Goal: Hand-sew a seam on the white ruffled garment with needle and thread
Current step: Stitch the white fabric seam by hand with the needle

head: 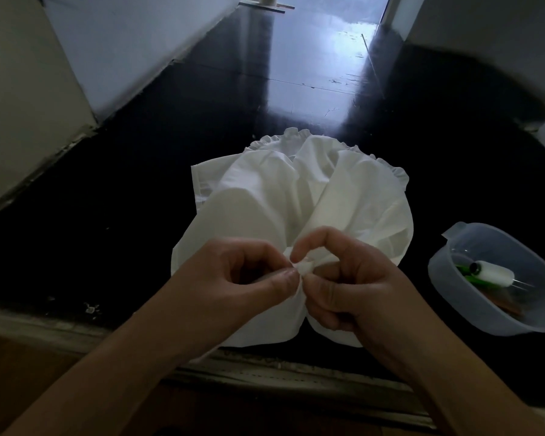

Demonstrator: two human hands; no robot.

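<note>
The white ruffled garment (299,190) lies spread over a dark floor, its frilled edge at the far side. Its near part is bunched up between my hands. My left hand (243,278) pinches a small fold of the cloth between thumb and fingers. My right hand (346,278) pinches the same fold from the right, fingertips almost touching the left ones. No needle or thread can be made out between the fingers. A white spool of thread (491,273) lies in a bowl to the right.
A translucent plastic bowl (453,278) stands on the floor at the right, holding the spool, something green and other small items. A raised sill (265,369) runs along the near edge. Light walls (107,58) rise at the left and far right.
</note>
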